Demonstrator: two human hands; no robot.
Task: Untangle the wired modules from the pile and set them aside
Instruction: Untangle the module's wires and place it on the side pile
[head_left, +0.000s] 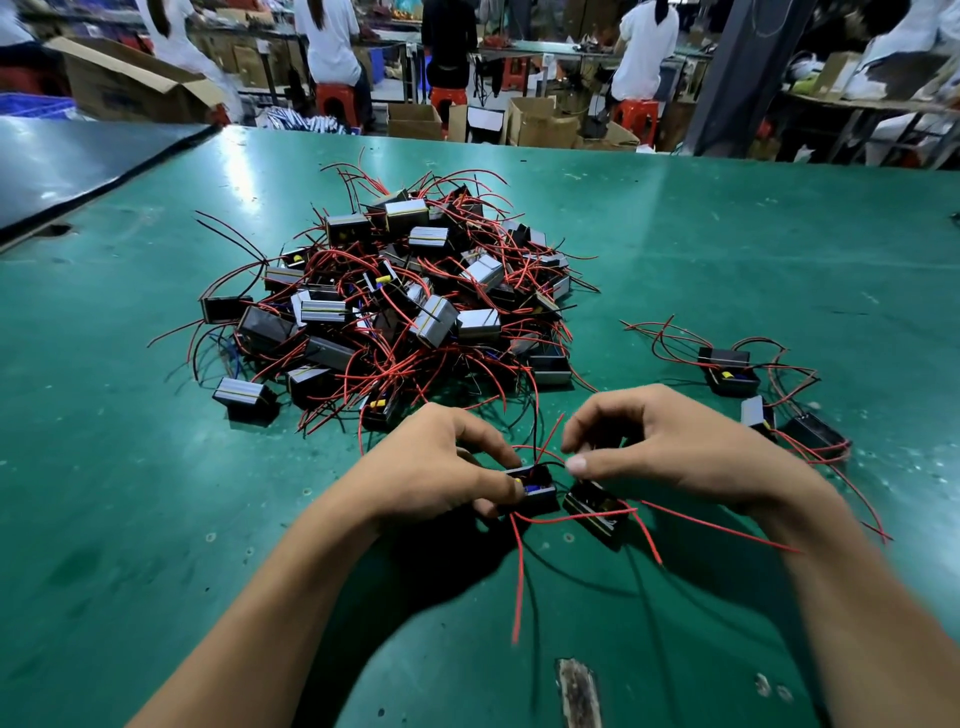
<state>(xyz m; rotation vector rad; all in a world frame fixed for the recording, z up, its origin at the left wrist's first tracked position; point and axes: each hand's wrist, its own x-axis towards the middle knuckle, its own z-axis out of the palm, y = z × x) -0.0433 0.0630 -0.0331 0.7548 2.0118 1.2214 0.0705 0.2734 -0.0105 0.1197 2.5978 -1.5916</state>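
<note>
Two hands grip: left hand (441, 462) module (537, 492), right hand (670, 447) wire (551, 464) (green workshop table (156, 519)).

Perhaps forty wired modules (480, 325), two hands (441, 460) (675, 447), one table (727, 234).

Head view, forward and down, apparently close over table (156, 493)

My green worktop (727, 234) spreads wide ahead of me, glossy with pale streaks of overhead light, and there is a worn patch (576, 691) near my edge. A dark panel (78, 161) adjoins it at far left. Beyond, people in white tops (332, 41) sit with their backs to me on red plastic stools (335, 101) at long benches (571, 49). Open cardboard boxes (540, 124) crowd the floor, a blue crate (34, 106) stands far left, and a grey pillar (743, 73) rises at right.
</note>
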